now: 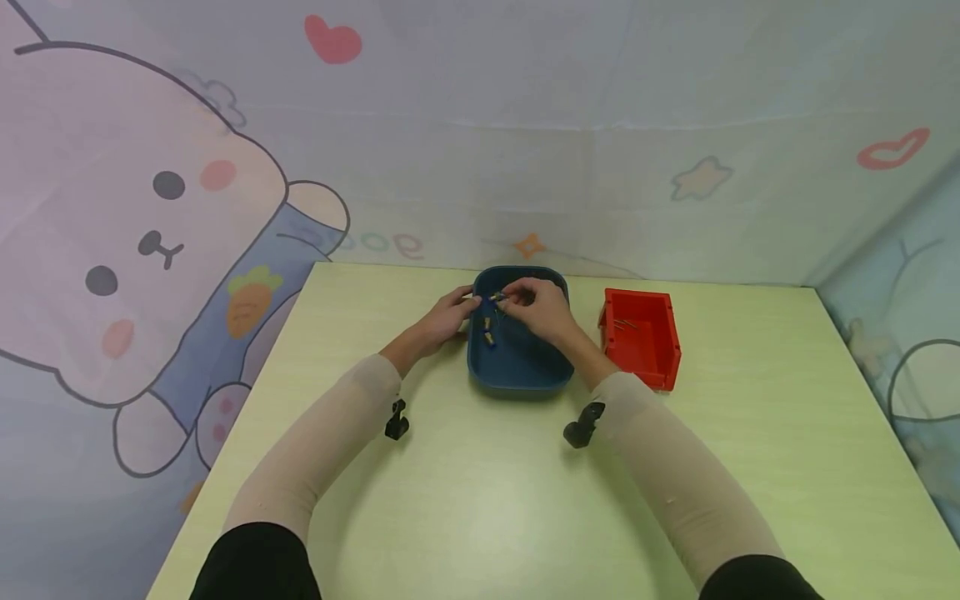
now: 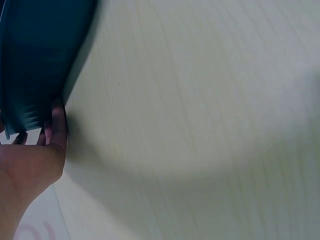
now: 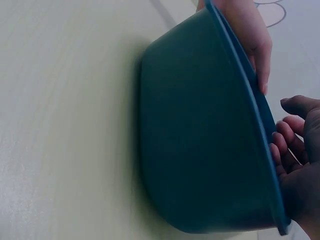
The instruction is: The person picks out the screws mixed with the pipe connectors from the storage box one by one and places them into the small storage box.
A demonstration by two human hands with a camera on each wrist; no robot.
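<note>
While both my hands are over the tub: here is what I see.

Tub: a dark blue plastic tub with round corners (image 1: 517, 371) sits in the middle of the pale green table top (image 1: 480, 500), near its far edge.

Small parts: a few tiny things with blue and yellow bits (image 1: 489, 327) lie inside the tub, on its left side. They are too small for me to tell what they are.

Left hand: my left hand (image 1: 444, 321) is at the left rim of the tub. Its fingertips reach in toward one tiny part (image 1: 497, 297) held up between my two hands. From my left wrist view, my fingers (image 2: 56, 127) are touching the outside wall of the tub. I cannot tell if this hand pinches the tiny part or only touches it.

Right hand: my right hand (image 1: 542, 310) is above the tub, with its fingers curled. Its fingertips pinch the tiny part from the right side.

Red box: a small red plastic bin with an open top (image 1: 660, 354) stands just to the right of the tub, not touching it. Some thin things (image 1: 626, 323) lie inside it.

Sleeves: I wear light tan sleeves (image 1: 315, 450) on both arms.

Wall: a cloth with a cartoon bunny (image 1: 142, 242) hangs behind the table.
</note>
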